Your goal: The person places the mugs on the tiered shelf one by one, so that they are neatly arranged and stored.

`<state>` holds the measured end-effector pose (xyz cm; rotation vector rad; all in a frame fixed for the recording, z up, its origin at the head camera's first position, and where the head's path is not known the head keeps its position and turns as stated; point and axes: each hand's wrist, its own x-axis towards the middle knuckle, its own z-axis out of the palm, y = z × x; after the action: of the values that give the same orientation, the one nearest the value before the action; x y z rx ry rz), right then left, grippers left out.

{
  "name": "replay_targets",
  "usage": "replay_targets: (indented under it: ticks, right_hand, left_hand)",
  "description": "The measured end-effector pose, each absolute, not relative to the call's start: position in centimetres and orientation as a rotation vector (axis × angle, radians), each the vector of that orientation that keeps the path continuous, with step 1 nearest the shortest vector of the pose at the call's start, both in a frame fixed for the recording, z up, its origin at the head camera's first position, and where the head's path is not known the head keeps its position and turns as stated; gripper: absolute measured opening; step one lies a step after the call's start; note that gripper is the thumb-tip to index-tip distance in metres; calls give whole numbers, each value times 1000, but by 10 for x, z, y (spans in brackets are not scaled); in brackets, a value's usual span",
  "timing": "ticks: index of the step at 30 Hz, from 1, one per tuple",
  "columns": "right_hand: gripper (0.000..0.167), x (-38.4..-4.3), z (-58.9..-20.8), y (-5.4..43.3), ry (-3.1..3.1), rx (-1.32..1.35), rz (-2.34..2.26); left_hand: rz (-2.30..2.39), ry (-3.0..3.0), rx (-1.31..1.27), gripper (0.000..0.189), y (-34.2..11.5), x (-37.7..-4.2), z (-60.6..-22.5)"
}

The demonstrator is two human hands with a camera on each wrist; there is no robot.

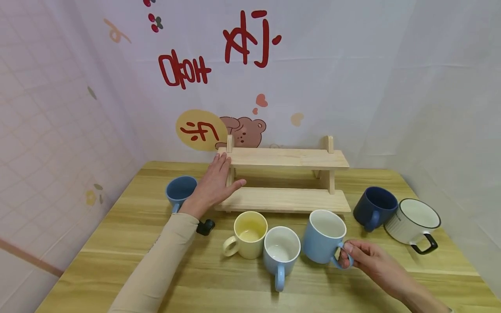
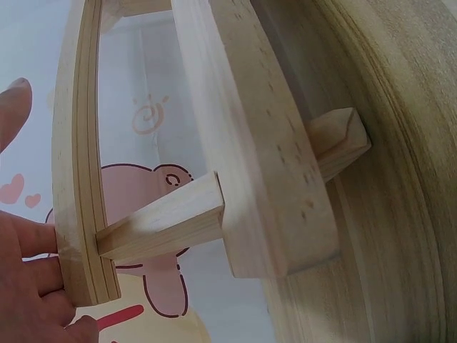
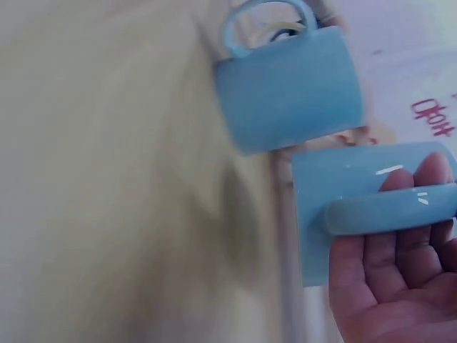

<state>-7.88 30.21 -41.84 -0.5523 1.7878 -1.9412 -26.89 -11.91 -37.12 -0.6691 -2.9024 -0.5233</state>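
My right hand (image 1: 369,263) grips the handle of a light blue mug (image 1: 322,243) with a white inside. In the right wrist view its fingers (image 3: 414,261) pass through the handle, and the mug (image 3: 314,171) looks tilted there. Another light blue mug (image 1: 282,252) stands just left of it, handle toward me. Beside that is a pale yellow mug (image 1: 250,234). My left hand (image 1: 213,182) rests on the left end of a two-tier wooden rack (image 1: 282,200), fingers fairly straight. In the left wrist view its fingers (image 2: 43,275) touch the end of a rack board (image 2: 84,214).
To the right stand a dark blue mug (image 1: 375,206) and a white mug (image 1: 416,219) with a black rim and handle. A blue cup (image 1: 180,191) is partly behind my left forearm. A small black object (image 1: 206,227) shows by that wrist. A printed cloth (image 1: 332,87) hangs behind.
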Motion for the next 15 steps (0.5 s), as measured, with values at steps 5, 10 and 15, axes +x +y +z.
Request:
replay_targets:
  ticks: [5,10,15]
  right_hand:
    - [36,-83,-398,300,1862,-610,-2026]
    - [33,-90,-379,291,1953,-646,-2104]
    - [32,-98,-360,280,2052,-601,-2180]
  left_hand:
    - [-516,-2895,-664,98,-118,-270,-369]
    - [-520,-2892,-660,96,-117,-268,-369]
    - [-518,-2896,-651,96,-116,-268,-368]
